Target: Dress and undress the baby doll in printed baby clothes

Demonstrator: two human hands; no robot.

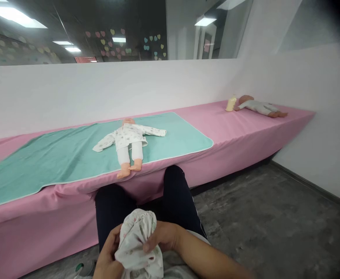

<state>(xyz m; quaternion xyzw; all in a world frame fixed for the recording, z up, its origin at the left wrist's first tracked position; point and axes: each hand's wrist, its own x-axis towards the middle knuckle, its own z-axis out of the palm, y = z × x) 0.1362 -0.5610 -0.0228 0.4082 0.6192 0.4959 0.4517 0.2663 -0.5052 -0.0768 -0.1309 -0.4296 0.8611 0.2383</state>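
A bunched white printed cloth garment (136,240) is gathered over my lap, its exact kind hidden by the folds. My left hand (110,254) grips its left side, fingers curled behind the fabric. From the right, my right hand (161,238) pinches the folds, thumb pressed on the front. Beyond my knees a baby doll (129,135) lies on its back on a green mat (181,135). The doll wears a white patterned top with sleeves spread wide and white trousers; its bare feet point toward me at the table edge.
A pink cloth (213,120) covers the long table under the mat. At its far right end lie a second doll (257,105) in pale clothes and a cream bottle (231,104). A white wall with a window stands behind. Dark grey flooring (254,217) shows at right.
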